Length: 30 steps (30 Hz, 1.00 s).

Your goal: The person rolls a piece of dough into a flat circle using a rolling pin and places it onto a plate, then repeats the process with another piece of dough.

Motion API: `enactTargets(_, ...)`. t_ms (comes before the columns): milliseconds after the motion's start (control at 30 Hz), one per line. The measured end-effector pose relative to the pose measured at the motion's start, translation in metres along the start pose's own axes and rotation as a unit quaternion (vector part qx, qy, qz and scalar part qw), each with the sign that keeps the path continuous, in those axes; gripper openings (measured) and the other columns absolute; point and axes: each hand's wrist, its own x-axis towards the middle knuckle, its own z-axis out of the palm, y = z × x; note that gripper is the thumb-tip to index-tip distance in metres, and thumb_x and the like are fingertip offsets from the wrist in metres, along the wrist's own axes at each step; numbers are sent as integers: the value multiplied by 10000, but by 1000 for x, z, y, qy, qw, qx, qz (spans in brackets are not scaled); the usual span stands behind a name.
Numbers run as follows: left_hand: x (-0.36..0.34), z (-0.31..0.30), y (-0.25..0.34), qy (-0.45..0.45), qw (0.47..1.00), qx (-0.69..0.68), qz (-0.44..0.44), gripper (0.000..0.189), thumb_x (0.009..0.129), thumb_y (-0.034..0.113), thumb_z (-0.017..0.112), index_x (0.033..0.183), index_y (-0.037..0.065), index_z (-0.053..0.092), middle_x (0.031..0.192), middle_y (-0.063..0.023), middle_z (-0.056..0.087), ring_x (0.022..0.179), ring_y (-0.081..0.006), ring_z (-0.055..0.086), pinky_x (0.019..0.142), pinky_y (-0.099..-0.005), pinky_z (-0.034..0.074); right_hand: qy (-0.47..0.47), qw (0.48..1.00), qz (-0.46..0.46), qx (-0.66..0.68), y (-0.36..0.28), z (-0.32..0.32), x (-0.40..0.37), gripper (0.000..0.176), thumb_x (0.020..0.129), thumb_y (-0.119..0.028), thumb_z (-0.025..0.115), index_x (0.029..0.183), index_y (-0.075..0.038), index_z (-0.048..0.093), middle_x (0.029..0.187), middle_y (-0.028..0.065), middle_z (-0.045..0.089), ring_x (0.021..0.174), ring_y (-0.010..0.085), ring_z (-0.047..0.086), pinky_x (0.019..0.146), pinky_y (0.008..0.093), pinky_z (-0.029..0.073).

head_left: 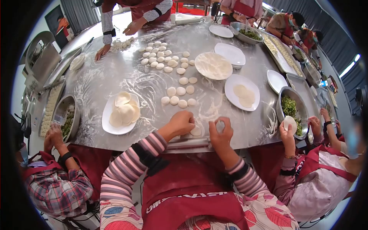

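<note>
Floured metal tabletop (pixel 90 90) filled middle of frame. White plate (pixel 107 119), left of centre, bore thin dough wrappers (pixel 124 112). Right hand (pixel 221 132), below centre: fingers loosely curled, gap showing inside thumb, nothing seen held. Left hand (pixel 183 122), just beside: fingers bent inward, grip hidden, could not tell. Dough disc (pixel 196 132) lay between hands, lower centre; seemed light, soft, easily stretched, best taken by rim. Smaller dough pieces (pixel 180 91) sat above, near frame centre.

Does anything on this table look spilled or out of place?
Loose white flour is smeared in streaks across the shiny steel table; beside round white dough pieces, that looks like ordinary dusting. Nothing else stands out.
</note>
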Motion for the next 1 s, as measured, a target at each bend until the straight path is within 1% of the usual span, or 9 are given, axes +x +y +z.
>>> enactTargets(100,-6,-6,-4,-60,997,-42,-9,121,654,128,601,701,16,607,671,-139,619,650,-263,608,605,-354,467,-13,998,59,-4,8,10,5,243,731,-73,674,886,-29,492,671,175,559,584,356,579,516,395,448)
enactTargets(167,0,-4,-4,-67,998,-16,-10,132,677,134,609,723,10,606,690,-148,618,669,-269,607,619,-360,467,11,1000,10,-21,12,29,30,239,735,-78,670,889,-31,493,654,179,556,577,377,566,512,409,442)
enactTargets(233,7,1,-5,13,1000,-13,23,151,703,147,617,751,4,603,710,-152,619,683,-271,607,625,-358,465,-4,1000,-12,-1,21,42,41,238,738,-79,665,895,-34,493,640,178,552,567,377,562,506,412,439)
enactTargets(500,-7,-9,-9,-110,993,-50,-2,164,714,135,602,815,6,598,685,-127,610,670,-218,604,588,-329,457,9,998,54,17,4,10,1,244,739,-97,658,906,-33,493,675,203,567,608,384,575,521,416,451)
enactTargets(567,-1,-8,-2,-112,993,-31,-7,166,721,133,607,825,5,598,708,-137,613,681,-232,607,598,-333,459,11,999,-15,-43,16,33,30,250,740,-95,665,908,-33,492,674,178,575,589,347,593,520,414,462)
enactTargets(633,8,-2,-5,-20,999,-4,34,171,732,142,611,827,1,601,734,-150,617,691,-255,607,611,-343,462,11,999,-19,-49,18,39,35,253,739,-96,667,910,-33,492,677,177,576,586,346,593,519,413,462)
enactTargets(767,-4,-14,-5,-103,994,-29,7,173,744,162,605,812,3,607,746,-161,622,714,-278,611,624,-357,465,-15,998,41,-40,11,12,6,257,742,-106,664,917,-33,491,683,203,571,603,381,580,521,422,450)
enactTargets(933,-7,-5,-8,-111,991,-64,-23,162,738,155,606,793,2,603,739,-162,623,708,-274,609,625,-354,464,7,999,28,-23,14,23,12,279,736,-127,672,925,-33,489,684,181,575,592,382,577,516,424,445)
enactTargets(1000,1,0,-5,-10,999,34,19,157,744,140,592,806,-4,597,736,-166,622,686,-274,606,617,-350,462,11,999,5,-44,20,37,33,286,734,-134,677,925,-34,490,686,165,579,580,374,578,512,422,448)
